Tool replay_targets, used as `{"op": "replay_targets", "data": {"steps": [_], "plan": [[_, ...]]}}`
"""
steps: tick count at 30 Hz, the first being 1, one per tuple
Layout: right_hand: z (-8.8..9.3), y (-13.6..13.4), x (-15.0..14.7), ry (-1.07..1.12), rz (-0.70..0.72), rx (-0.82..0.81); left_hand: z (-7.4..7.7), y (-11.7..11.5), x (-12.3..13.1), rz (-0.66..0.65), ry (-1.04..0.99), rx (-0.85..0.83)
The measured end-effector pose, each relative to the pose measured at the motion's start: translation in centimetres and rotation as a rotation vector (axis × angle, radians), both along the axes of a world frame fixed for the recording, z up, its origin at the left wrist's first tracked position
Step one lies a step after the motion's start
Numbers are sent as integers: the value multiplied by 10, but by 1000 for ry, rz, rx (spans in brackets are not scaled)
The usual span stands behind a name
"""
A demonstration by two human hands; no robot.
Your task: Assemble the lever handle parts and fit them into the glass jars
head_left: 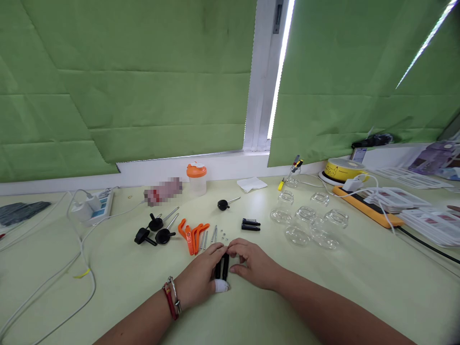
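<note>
Two slim black cylindrical pieces (225,266) lie side by side between my hands, near the front of the table. My left hand (201,275) spans them, fingers at the far end and the white-wrapped thumb at the near end. My right hand (257,264) is curved on their right side; its fingertips meet the far end, and the thumb stays apart from the fingers. Just beyond are orange lever-like parts (194,236), thin metal screws (214,234) and several small nuts (223,235). Another pair of black pieces (250,228), one with a spring, lies farther right.
Black round-headed parts with metal rods (163,235) lie left. Clear glass jars (305,225) stand right, near screwdrivers (296,165) in a jar. An orange-lidded cup (197,179), a tissue (251,184), power strips (366,207) and loose white cables (94,282) are around the table.
</note>
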State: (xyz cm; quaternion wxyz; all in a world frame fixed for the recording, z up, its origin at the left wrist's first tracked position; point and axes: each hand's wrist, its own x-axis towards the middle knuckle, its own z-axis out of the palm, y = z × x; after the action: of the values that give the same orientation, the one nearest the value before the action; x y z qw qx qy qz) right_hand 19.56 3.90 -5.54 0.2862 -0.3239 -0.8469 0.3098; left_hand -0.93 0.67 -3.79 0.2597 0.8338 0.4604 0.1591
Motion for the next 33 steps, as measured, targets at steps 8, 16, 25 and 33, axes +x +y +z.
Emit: {"op": "replay_targets", "data": {"steps": [8, 16, 25, 33], "plan": [[-5, 39, 33, -176, -500, 178, 5, -2, -2, -111, 168, -13], [-6, 44, 40, -207, -464, 110, 9, -5, -9, -50, 138, -51], [9, 25, 41, -116, -225, -82, 13, -5, -19, -41, 139, -56], [9, 22, 39, -80, -179, -65, 17, -5, -21, 7, 239, 9]]}}
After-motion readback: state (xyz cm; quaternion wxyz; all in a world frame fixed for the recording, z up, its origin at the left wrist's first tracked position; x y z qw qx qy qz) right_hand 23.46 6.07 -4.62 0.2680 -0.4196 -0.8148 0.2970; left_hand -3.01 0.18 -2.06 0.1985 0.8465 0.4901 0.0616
